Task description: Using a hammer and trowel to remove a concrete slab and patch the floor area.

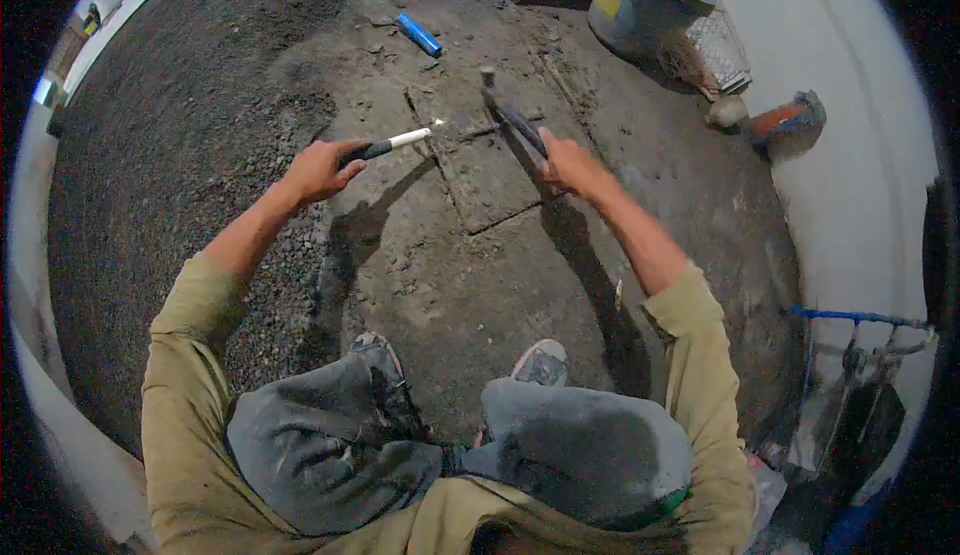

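My left hand point(322, 171) is closed around the dark grip of a slim tool point(410, 139) with a pale, straight shaft. Its bright tip hangs over a rectangle of grooves point(455, 193) cut in the dusty floor; the tip's exact shape is too blurred to tell. In my right hand point(572, 165) is a hammer point(518, 123), gripped by its dark handle, with the small head pointing away from me above the far side of the rectangle. The two tools are apart. Beyond them lies a blue cylindrical object point(418, 35).
Loose dark gravel point(270, 255) covers the left side. A dirty bucket point(645, 5) stands far right beside the pale wall point(850, 155). An orange, cement-crusted pipe end point(785, 123) juts out near it. At the lower right is a blue-edged rack point(860, 317). My shoes point(542, 363) rest close to the grooves.
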